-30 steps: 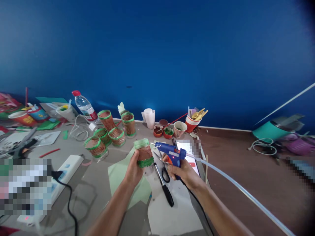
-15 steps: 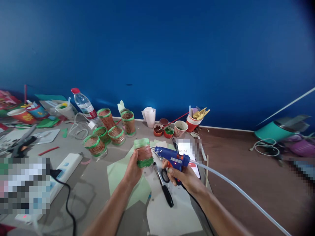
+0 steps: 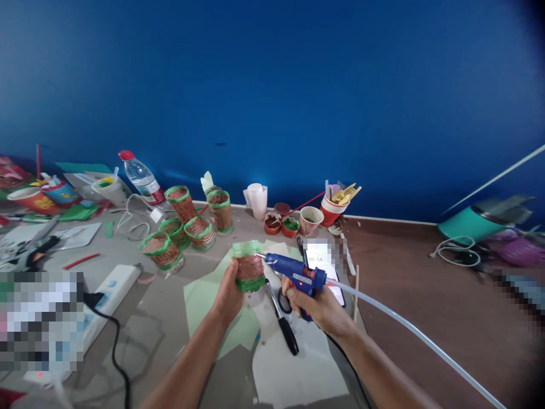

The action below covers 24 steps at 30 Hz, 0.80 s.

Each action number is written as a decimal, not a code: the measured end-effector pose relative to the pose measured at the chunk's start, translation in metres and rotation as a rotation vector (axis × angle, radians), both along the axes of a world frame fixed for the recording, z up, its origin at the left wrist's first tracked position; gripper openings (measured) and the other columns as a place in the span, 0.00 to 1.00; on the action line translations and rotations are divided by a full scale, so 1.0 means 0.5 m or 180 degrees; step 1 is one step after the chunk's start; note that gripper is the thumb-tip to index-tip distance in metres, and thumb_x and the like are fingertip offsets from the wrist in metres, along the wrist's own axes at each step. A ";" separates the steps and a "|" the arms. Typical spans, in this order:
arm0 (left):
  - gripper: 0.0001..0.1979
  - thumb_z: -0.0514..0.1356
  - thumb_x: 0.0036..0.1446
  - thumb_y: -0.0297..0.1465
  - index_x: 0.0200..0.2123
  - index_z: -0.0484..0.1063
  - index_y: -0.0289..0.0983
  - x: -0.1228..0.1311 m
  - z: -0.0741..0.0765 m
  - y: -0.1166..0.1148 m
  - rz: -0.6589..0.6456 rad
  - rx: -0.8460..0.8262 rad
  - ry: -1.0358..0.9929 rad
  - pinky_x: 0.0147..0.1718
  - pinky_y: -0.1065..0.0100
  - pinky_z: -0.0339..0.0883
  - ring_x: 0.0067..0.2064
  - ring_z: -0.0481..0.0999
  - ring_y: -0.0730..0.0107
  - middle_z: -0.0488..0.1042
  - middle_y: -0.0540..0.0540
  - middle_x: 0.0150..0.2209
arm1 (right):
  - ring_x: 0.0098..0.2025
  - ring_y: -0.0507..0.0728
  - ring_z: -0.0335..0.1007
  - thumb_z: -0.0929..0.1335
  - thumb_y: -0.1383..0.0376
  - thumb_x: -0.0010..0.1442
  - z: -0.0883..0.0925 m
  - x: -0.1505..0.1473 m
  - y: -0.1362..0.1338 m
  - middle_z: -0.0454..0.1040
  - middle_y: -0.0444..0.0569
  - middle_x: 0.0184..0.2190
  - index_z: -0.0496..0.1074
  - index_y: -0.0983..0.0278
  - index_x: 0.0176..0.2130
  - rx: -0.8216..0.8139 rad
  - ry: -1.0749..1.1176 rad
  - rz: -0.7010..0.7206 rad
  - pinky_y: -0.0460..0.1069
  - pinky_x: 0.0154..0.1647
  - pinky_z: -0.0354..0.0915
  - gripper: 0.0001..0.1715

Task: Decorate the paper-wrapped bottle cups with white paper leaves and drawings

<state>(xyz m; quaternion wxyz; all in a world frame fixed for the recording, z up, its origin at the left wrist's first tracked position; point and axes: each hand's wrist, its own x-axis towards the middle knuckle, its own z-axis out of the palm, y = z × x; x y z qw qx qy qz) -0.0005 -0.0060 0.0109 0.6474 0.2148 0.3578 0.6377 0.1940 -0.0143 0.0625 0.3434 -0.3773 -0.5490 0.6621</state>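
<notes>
Glue gun, clamped in right grip, has dipped slightly; left grip clamps jar.

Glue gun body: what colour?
The glue gun is blue, seen in the head view.

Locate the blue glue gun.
In the head view, the blue glue gun is just right of centre in the right hand, its tip beside the brown-and-green jar.
</notes>
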 end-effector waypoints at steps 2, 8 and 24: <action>0.28 0.65 0.46 0.52 0.37 0.78 0.31 0.002 0.003 0.000 -0.0001 0.0009 -0.0001 0.42 0.60 0.71 0.37 0.81 0.57 0.81 0.40 0.32 | 0.20 0.48 0.54 0.69 0.44 0.53 -0.001 0.000 0.000 0.60 0.38 0.19 0.67 0.64 0.32 -0.0014 -0.0040 -0.0001 0.45 0.21 0.56 0.26; 0.25 0.64 0.49 0.50 0.37 0.77 0.32 0.003 0.001 -0.001 -0.0025 -0.0021 -0.0063 0.43 0.61 0.71 0.37 0.81 0.59 0.81 0.42 0.33 | 0.20 0.48 0.55 0.69 0.44 0.53 0.001 -0.001 -0.002 0.61 0.39 0.19 0.66 0.64 0.32 -0.0062 -0.0349 -0.0001 0.46 0.22 0.56 0.26; 0.24 0.68 0.45 0.48 0.36 0.78 0.34 0.005 -0.006 0.001 -0.0021 0.0092 -0.0160 0.41 0.63 0.71 0.35 0.80 0.62 0.81 0.43 0.33 | 0.22 0.50 0.58 0.70 0.48 0.52 -0.001 -0.004 -0.009 0.63 0.41 0.18 0.69 0.64 0.30 -0.0134 -0.0880 -0.0165 0.47 0.25 0.58 0.21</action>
